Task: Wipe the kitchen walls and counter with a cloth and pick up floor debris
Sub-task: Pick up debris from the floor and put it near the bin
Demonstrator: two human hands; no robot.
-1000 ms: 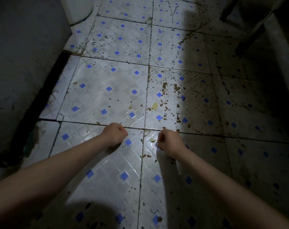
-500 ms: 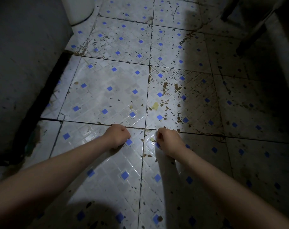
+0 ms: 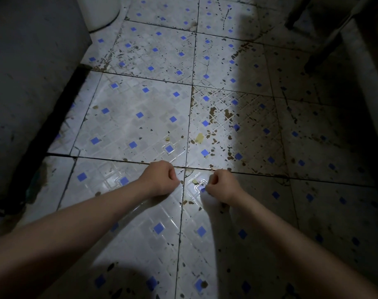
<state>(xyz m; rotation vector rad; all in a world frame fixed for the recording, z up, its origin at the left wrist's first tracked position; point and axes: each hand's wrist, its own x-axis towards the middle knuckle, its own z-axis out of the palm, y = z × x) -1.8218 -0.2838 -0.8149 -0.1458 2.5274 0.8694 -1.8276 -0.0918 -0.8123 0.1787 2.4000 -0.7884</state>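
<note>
**Floor debris pickup: hands low at the tile joint**

Left hand (image 3: 162, 179): fingers curled into a loose fist, knuckles forward, low over the floor (image 3: 140, 117) beside the vertical grout line (image 3: 182, 203). Contents of the fist not visible; whether a scrap is pinched inside cannot be told. Right hand (image 3: 222, 185): fingers likewise curled, thumb side toward the left hand, just across the same grout line. Grasp contents also not determinable.

Probable reason for this posture: both hands brought down to tile level for fingertip picking, with collected bits possibly retained in the curled fingers. Small yellowish crumb (image 3: 194, 181) between the two hands, apart from both, nearest the right hand. Likely the next item to lift.

Further debris beyond the hands: pale yellow scrap (image 3: 199, 138) past the horizontal joint, and a smaller tan crumb (image 3: 167, 139) to its left. Brown flecks and stains spread across the tiles, densest to the right; many appear stuck on rather than loose.

No cloth in view; walls and counter not visible for wiping.

Surroundings: grey cabinet side (image 3: 32, 83) along the left, white rounded container base (image 3: 101, 14) at the top left, dark furniture legs (image 3: 326, 50) at the upper right. Heavy shadow over the right-hand tiles, limiting detection of small debris there.
</note>
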